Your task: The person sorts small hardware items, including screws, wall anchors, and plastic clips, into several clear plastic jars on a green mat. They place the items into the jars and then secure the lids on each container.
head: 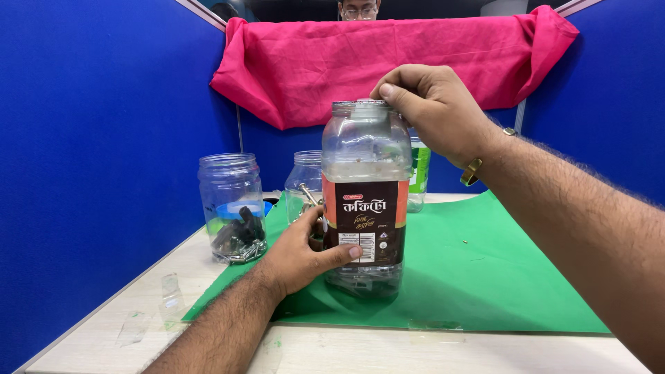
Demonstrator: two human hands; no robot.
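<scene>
- A tall clear plastic jar (365,201) stands upright on the green mat (485,277), near the mat's front edge, in the middle of the view.
- A dark brown label with a red strip along its top wraps the jar's lower half; small dark items lie at the bottom.
- The left hand (301,257) clasps the jar low on its side, thumb pressed across the label, fingers wrapped behind.
- The right hand (433,107) sits at the jar's open mouth, fingertips pinched together on the rim; whether it holds anything small I cannot tell. A gold-coloured band circles that wrist.
- Left of it, a smaller clear jar (232,208) holds dark clips and a blue lid-like piece.
- Behind the left hand stands another clear jar (306,183) with metal bits inside.
- A bottle with a green label (418,173) is partly hidden behind the tall jar.
- The mat lies on a pale tabletop (415,350).
- Blue partition walls (104,104) enclose the place; a pink cloth (312,62) hangs over the far one.
</scene>
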